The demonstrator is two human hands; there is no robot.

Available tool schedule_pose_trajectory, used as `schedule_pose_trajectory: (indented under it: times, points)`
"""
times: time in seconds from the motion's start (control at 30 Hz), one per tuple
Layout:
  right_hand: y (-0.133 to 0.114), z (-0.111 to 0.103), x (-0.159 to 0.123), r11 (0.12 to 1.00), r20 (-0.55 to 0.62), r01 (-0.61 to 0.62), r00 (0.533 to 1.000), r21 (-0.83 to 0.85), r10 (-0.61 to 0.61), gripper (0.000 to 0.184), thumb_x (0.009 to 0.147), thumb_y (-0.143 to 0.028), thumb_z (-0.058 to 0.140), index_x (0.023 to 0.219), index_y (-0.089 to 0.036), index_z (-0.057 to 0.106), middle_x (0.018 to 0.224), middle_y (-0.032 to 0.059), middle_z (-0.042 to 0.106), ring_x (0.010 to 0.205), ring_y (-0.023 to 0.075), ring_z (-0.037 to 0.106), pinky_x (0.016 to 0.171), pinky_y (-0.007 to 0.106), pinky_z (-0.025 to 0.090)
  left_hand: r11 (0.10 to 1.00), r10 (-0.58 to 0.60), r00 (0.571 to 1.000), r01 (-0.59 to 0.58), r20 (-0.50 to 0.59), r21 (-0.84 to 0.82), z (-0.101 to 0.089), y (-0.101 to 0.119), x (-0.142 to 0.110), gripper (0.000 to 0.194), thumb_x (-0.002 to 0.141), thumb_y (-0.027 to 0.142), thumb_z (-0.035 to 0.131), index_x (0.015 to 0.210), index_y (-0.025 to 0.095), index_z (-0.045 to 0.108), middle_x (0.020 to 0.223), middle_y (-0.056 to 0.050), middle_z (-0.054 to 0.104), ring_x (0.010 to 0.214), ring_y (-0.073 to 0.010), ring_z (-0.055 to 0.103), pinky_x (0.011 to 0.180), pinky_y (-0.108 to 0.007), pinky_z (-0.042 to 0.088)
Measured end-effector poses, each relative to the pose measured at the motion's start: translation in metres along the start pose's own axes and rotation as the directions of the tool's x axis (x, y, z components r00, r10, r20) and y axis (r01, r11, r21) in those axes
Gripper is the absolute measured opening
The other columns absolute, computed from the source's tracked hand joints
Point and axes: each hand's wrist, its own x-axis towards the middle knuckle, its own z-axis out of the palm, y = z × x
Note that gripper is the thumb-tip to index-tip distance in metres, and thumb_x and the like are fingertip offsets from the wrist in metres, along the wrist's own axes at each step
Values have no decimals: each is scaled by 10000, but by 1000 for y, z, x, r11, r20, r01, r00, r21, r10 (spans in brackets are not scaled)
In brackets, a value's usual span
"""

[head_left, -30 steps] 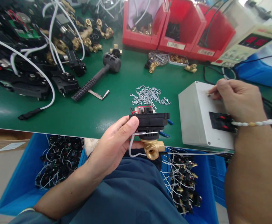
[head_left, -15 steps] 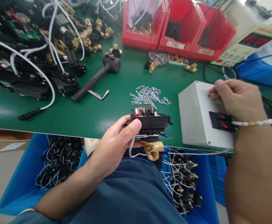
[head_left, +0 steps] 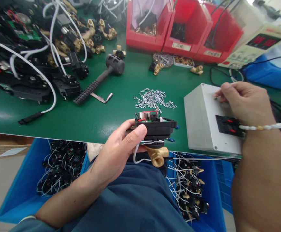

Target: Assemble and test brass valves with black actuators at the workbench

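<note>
My left hand (head_left: 121,146) is closed around a motorized valve (head_left: 156,130), with its thumb against the black housing. Red wires and a circuit board show in the housing's top, and a brass valve body (head_left: 157,157) hangs underneath. A white cable (head_left: 203,158) runs from near the valve toward the right. On the grey box (head_left: 200,119), my right hand (head_left: 243,100) pinches a small metal toggle switch (head_left: 216,97) with thumb and fingertips. Below that wrist, the box carries a black terminal block (head_left: 229,125) with red tabs.
Spring clips (head_left: 152,98) lie in a pile beyond the valve. A black mallet (head_left: 101,77) rests to the left, near many valve assemblies. Red bins (head_left: 183,45) and a power supply (head_left: 256,45) line the back. Blue crates (head_left: 12,196) stand below the table edge.
The held valve has tilted slightly, so more of its circuit board shows. The digits on the power supply's red display look different. My right hand stays on the switch.
</note>
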Motion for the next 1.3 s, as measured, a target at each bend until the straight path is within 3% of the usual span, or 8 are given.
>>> schedule_pose_trajectory:
  times: [0.17, 0.63, 0.83, 1.1, 1.3]
  points:
    - [2, 2, 3, 998, 3, -12, 1000, 61, 12, 54, 832, -198, 657, 784, -173, 652, 693, -5, 657, 548, 81, 552, 613, 242, 441, 1000, 9, 1000, -9, 7, 15, 0, 0, 0, 524, 904, 466, 624, 1300, 128, 566, 1230, -158, 676, 1050, -311, 686, 799, -373, 600]
    - [-1, 0, 0, 999, 6, -30, 1000, -20, 30, 25, 821, -174, 692, 815, -149, 693, 722, 26, 685, 520, 57, 488, 558, 238, 392, 1000, 10, 1000, -10, 12, -25, -1, -3, 2, 476, 904, 457, 636, 1249, 129, 614, 1192, -130, 694, 1046, -292, 689, 822, -371, 604]
    - [-1, 0, -2, 998, 15, -28, 999, -54, 29, 100, 850, -209, 689, 892, -123, 717, 807, 69, 725, 533, 39, 491, 552, 228, 377, 993, -12, 999, 18, 48, -117, -4, -6, 4, 374, 919, 446, 636, 1145, 155, 698, 1049, -78, 740, 990, -249, 714, 814, -321, 607]
    - [-6, -1, -5, 989, 32, -51, 998, -138, 56, 323, 882, -351, 667, 1041, -78, 733, 932, 124, 748, 548, 9, 483, 581, 228, 392, 990, -6, 999, 10, 32, -141, -4, -7, 4, 373, 903, 427, 672, 1165, 162, 687, 1104, -80, 734, 963, -214, 718, 805, -282, 604]
    - [-10, -3, -7, 986, 34, -55, 998, -155, 61, 304, 887, -332, 668, 1042, -79, 737, 939, 121, 750, 570, 13, 488, 601, 232, 391, 978, 29, 999, -35, -32, -206, -1, -5, 8, 302, 926, 316, 643, 1183, 157, 648, 1136, -94, 732, 952, -213, 733, 804, -285, 611]
